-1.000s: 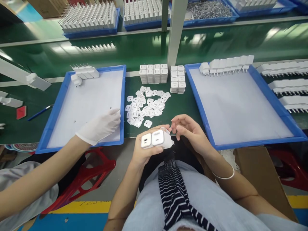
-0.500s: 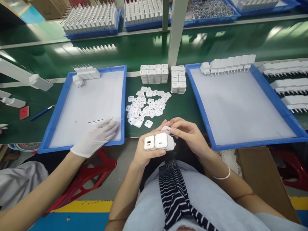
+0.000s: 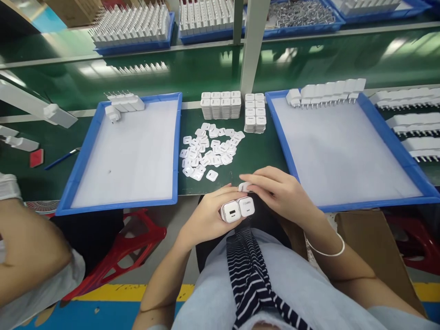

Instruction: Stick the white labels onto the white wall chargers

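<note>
Just in front of my body, my left hand [image 3: 206,214] is wrapped round a pair of white charger bodies [image 3: 231,211], their ends facing up towards me. One end shows two port slots; the other has one slot and faint print. My right hand [image 3: 283,190] pinches a small white cover plate [image 3: 244,187] just beyond them, close to the left fingertips. Many loose white cover plates [image 3: 216,159] lie spread on the green bench in front of my hands. Behind them stand neat stacks of such plates [image 3: 220,106].
Blue-rimmed trays stand left [image 3: 176,151] and right [image 3: 287,156], with rows of plug chargers at their back edges. More chargers [image 3: 412,121] line the far right. Trays of pronged parts [image 3: 132,27] sit on the shelf behind a post [image 3: 253,50]. A co-worker's arm [image 3: 30,243] is at left.
The co-worker's gloved hand has left the left tray, and the small pronged parts beneath it are gone. My left hand has tilted the chargers and moved them right; my right hand has shifted right.
</note>
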The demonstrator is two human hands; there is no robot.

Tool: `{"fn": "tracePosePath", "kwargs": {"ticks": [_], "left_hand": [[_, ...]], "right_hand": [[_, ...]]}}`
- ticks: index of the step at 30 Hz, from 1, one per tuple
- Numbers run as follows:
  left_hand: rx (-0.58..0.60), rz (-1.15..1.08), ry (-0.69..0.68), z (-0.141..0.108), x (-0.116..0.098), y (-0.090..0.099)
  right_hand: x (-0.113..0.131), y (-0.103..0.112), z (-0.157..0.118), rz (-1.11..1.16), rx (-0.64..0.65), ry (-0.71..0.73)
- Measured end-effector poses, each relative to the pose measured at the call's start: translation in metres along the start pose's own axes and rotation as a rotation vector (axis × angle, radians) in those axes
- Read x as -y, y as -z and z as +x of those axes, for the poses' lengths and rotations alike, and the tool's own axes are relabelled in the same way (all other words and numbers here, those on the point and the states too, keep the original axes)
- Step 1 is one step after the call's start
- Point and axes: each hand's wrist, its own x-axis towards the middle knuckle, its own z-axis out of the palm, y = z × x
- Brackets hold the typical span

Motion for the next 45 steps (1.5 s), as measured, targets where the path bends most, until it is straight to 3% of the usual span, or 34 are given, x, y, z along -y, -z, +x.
{"fn": "tracePosePath", "kwargs": {"ticks": [2, 4, 8, 11, 13, 18, 25, 45], "left_hand": [[0.023, 0.029, -0.007, 0.0, -0.001, 0.002], [-0.02, 0.018, 0.001, 0.001, -0.001, 0.0], [-0.235, 0.004, 0.044, 0.003, -0.002, -0.01], [-0.378, 0.014, 0.064, 0.006, -0.003, -0.018], [-0.411, 0.014, 0.06, 0.007, -0.003, -0.022], [-0.364, 0.058, 0.066, 0.008, -0.006, -0.023], [-0.378, 0.099, 0.068, 0.007, -0.009, -0.024], [-0.354, 0.162, 0.01, 0.007, -0.01, -0.029]], "right_hand": [[0.0, 0.009, 0.002, -0.082, 0.059, 0.053], [0.003, 0.016, 0.003, -0.052, 0.014, -0.005], [0.017, 0.02, 0.001, 0.129, -0.094, -0.167], [0.027, 0.014, -0.002, 0.277, -0.007, -0.215], [0.033, 0.007, -0.003, 0.415, 0.033, -0.289], [0.039, -0.008, -0.002, 0.704, -0.049, -0.472], [0.041, -0.012, 0.0, 0.868, -0.107, -0.565], [0.043, -0.008, 0.0, 0.809, -0.087, -0.574]]}}
